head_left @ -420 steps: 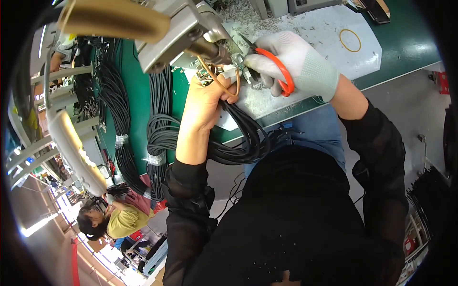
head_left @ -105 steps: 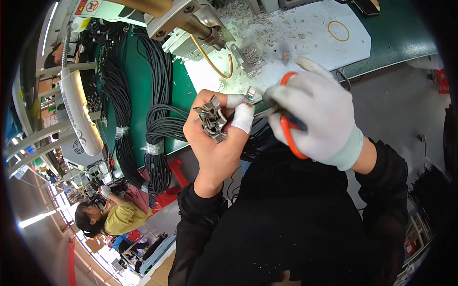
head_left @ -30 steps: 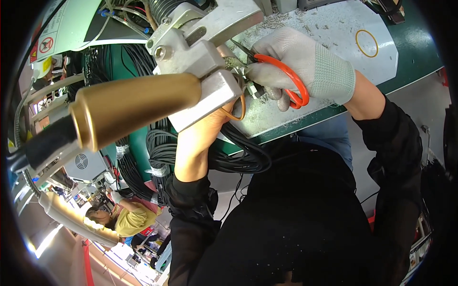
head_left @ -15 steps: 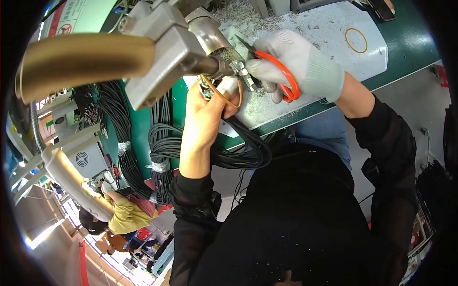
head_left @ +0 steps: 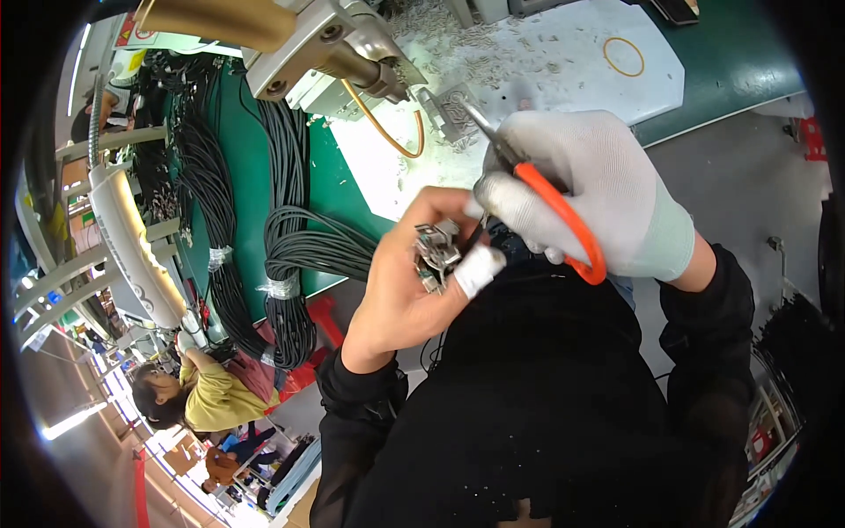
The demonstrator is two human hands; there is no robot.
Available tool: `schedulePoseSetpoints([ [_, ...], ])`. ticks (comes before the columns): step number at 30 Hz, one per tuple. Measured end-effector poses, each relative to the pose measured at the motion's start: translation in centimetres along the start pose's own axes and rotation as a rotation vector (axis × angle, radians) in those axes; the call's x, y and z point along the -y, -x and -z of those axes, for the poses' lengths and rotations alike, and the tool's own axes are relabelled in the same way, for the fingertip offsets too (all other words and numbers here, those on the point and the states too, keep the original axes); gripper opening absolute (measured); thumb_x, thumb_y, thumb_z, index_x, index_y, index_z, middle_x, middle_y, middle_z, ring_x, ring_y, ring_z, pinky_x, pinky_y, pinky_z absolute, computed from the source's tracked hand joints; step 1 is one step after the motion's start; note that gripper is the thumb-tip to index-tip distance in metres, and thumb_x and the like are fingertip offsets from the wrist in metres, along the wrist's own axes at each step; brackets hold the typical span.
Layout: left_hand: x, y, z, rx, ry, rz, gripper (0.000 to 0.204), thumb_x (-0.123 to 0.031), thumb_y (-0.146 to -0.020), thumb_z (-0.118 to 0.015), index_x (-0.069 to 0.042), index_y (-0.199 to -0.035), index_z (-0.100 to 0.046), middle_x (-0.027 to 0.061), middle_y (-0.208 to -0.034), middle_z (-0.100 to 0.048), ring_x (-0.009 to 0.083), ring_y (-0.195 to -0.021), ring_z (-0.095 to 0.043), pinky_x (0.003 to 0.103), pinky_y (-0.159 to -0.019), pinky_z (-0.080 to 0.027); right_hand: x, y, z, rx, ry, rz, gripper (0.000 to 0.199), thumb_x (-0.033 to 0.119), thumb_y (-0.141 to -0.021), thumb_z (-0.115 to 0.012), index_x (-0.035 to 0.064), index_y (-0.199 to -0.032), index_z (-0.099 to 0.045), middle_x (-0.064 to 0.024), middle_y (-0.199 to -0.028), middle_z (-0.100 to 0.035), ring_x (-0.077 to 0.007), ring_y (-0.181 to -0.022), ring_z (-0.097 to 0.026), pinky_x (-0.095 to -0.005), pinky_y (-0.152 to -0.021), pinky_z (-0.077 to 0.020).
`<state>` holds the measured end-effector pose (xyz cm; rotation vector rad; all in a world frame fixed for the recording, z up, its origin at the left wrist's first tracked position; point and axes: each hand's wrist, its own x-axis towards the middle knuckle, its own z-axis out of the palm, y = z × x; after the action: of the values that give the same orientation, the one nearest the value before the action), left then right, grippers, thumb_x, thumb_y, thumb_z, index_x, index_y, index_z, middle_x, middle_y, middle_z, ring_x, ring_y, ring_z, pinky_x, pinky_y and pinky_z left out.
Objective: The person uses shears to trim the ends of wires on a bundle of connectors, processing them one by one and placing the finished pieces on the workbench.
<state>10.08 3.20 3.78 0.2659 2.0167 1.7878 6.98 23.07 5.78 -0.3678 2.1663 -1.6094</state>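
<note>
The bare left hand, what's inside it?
The left hand cups a cluster of small grey metal connectors. The bandaged thumb and fingers cover how many, and whether cables attach.

Far left, at the top edge: a sticker label (head_left: 134,33) on the pale machine housing (head_left: 180,41), red and white with a yellow patch, partly cut off by the rim. No packages or screens clearly made out elsewhere.

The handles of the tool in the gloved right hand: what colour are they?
Orange: the handles loop around the white-gloved right hand, clearest in the head view.
</note>
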Motion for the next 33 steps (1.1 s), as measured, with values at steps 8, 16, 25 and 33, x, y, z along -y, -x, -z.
schedulePoseSetpoints([
  [8, -0.3, -0.4, -1.7, -0.312, 0.023, -0.051, 0.014, 0.004, -0.081, -0.064, -0.002, -0.087, -0.053, -0.0041, -0.073, -0.054, 0.0003, -0.064, -0.046, 0.017, -0.058, -0.038, -2.8, 2.0, -1.7, -0.399, 0.33, 0.253, 0.018, 0.015, -0.076, -0.068, 0.0054, -0.09, -0.062, -0.0049, -0.061, -0.054, -0.0143, -0.058, -0.059, -0.027, -0.055, -0.0474],
  [16, -0.1, -0.9, -2.1, -0.286, -0.07, -0.107, 0.015, 0.003, -0.08, -0.065, -0.003, -0.085, -0.052, -0.0047, -0.071, -0.054, -0.0011, -0.062, -0.044, 0.016, -0.055, -0.035, -5.0, 2.6, -2.6, -0.57, 0.833, 0.543, 0.028, 0.016, -0.067, -0.074, 0.0079, -0.091, -0.063, -0.0036, -0.061, -0.052, -0.0234, -0.061, -0.058, -0.0318, -0.056, -0.0491],
  [25, 0.5, -1.3, -3.1, -0.458, -0.312, -0.433, 0.016, 0.001, -0.08, -0.066, -0.004, -0.089, -0.053, -0.0041, -0.071, -0.055, -0.0008, -0.061, -0.045, 0.016, -0.054, -0.035, -3.3, 3.1, -2.8, -0.303, 0.355, 0.26, 0.015, 0.016, -0.076, -0.068, 0.0067, -0.081, -0.058, -0.009, -0.053, -0.05, -0.0292, -0.049, -0.054, -0.0354, -0.048, -0.0453],
  [33, 0.9, -0.7, -0.6, -0.36, -0.139, -0.107, 0.017, 0.0, -0.079, -0.067, -0.003, -0.091, -0.055, -0.0038, -0.07, -0.058, -0.0005, -0.059, -0.047, 0.015, -0.053, -0.035, -3.7, 2.1, -4.6, -0.361, 0.227, 0.274, 0.016, 0.017, -0.078, -0.067, 0.0046, -0.08, -0.057, -0.0115, -0.057, -0.051, -0.0313, -0.052, -0.055, -0.0362, -0.048, -0.0427],
])
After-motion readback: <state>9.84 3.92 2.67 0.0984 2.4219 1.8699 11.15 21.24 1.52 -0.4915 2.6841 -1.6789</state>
